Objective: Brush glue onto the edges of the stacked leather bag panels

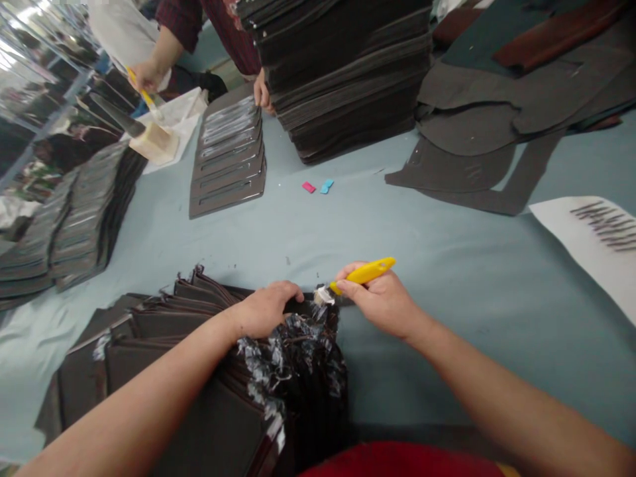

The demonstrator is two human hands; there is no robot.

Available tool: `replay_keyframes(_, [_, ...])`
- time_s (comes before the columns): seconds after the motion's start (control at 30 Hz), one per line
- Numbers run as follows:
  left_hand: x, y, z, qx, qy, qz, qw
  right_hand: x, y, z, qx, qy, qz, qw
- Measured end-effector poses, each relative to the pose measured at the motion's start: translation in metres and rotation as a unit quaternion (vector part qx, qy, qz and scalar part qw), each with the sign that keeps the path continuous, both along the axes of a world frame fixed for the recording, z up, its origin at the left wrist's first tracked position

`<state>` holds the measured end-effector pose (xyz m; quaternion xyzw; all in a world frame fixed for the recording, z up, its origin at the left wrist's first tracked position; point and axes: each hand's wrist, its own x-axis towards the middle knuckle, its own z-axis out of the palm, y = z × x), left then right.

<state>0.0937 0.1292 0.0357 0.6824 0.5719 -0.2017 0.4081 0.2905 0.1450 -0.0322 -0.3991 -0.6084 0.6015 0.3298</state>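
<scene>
While the left hand [268, 309] spreads (one stack [223, 417] beneath), the right [380, 301] pinches one brush [370, 271].

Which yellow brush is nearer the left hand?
The yellow brush in the person's right hand, its bristles at the dark stack; the other brush is in a co-worker's hand.

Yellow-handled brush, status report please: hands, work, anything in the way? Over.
Right hand grips yellow-handled brush, tip at edge of dark stack. Left hand on that stack. Pink scrap and blue scrap beyond, apparently out of the way.
</scene>
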Motion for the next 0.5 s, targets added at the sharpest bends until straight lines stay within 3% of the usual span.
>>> replay_keyframes(0.1, [0.001, 0.0, 0.0, -0.008, 0.02, 0.019, 1.0, -0.002, -0.003, -0.009, -0.001, 0.002, 0.055, 0.998])
replay_keyframes(0.23, [0.001, -0.001, -0.001, 0.001, 0.015, 0.048, 0.999, 0.002, 0.009, -0.018, 0.005, -0.023, 0.01, 1.0])
replay_keyframes(0.37, [-0.002, -0.002, -0.007, 0.013, -0.018, 0.061, 0.998, 0.008, 0.018, -0.012, -0.075, 0.029, -0.045, 0.996])
replay_keyframes(0.5, [-0.006, -0.004, -0.015, 0.021, -0.052, 0.057, 0.997, 0.0, 0.011, -0.014, -0.172, 0.084, 0.037, 0.981])
